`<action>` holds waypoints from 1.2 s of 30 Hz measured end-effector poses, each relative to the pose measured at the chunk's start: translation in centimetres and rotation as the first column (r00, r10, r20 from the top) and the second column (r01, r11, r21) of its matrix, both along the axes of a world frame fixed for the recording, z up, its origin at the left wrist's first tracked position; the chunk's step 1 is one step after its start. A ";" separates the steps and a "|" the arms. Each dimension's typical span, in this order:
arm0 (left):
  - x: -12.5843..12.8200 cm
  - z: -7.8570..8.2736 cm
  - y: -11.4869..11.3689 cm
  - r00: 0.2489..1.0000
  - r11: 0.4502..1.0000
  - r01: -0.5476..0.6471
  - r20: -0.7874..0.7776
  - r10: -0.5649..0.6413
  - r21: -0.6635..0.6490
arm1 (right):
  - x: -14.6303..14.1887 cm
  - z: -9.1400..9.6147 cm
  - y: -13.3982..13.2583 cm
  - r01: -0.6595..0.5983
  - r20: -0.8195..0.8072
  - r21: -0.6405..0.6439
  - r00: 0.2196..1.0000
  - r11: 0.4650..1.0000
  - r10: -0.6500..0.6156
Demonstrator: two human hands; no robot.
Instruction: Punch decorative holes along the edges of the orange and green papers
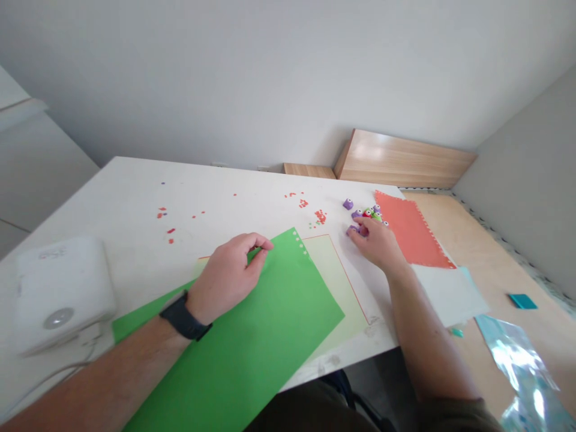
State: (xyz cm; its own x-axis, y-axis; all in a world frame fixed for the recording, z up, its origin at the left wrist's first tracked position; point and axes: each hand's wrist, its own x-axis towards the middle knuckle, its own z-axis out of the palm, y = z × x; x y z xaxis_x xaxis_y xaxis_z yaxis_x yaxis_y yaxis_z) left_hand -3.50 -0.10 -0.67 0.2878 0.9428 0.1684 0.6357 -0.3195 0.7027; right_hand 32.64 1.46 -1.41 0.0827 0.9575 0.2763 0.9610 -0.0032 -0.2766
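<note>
Fingers of the left hand (231, 276) curl over green paper (252, 342) on the table (261, 207); the right hand's (377, 241) meet a purple craft punch (351, 230); either grip, cannot tell. About 4 holes (301, 246) line 1 corner; other visible edges look unpunched.

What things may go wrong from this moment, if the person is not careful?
The green sheet seems to reach past the front edge of the table, so it might slide or bend. The right hand is at the small paper punches and might knock one over. The loose red paper bits might scatter if a hand brushes them.
</note>
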 end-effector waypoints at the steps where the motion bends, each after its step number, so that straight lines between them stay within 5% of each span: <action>1: 0.0 0.0 0.0 1.000 1.000 -0.001 -0.004 0.001 -0.001 | 0.3 0.1 0.1 0.036 -0.067 0.064 0.997 0.997 -0.032; 5: -0.1 0.1 0.0 1.000 1.000 -0.006 -0.026 0.006 -0.009 | 2.3 0.5 0.2 0.266 -0.326 0.257 0.929 0.929 -0.176; 8: 0.0 0.1 0.1 0.999 1.000 -0.009 -0.035 0.009 -0.017 | 3.9 0.9 -0.5 0.327 -0.382 0.207 0.895 0.922 -0.232; 13: 0.0 -0.1 0.2 1.000 1.000 0.009 -0.019 -0.009 -0.010 | 4.3 1.1 -2.9 0.213 -0.175 -0.020 0.961 0.977 -0.213; 18: 0.0 0.0 0.2 1.000 1.000 0.024 -0.002 -0.024 -0.019 | 3.5 -1.5 -3.6 0.192 -0.014 -0.134 0.981 0.972 -0.196; 24: 0.0 -0.1 0.2 0.999 0.999 0.033 0.004 -0.033 -0.017 | 3.1 -3.6 -0.8 0.262 -0.012 -0.119 0.964 0.958 -0.265; 36: 0.0 -0.4 0.3 0.998 0.999 0.052 0.032 -0.052 -0.010 | 3.5 -2.4 6.3 0.314 0.009 -0.112 0.949 0.943 -0.315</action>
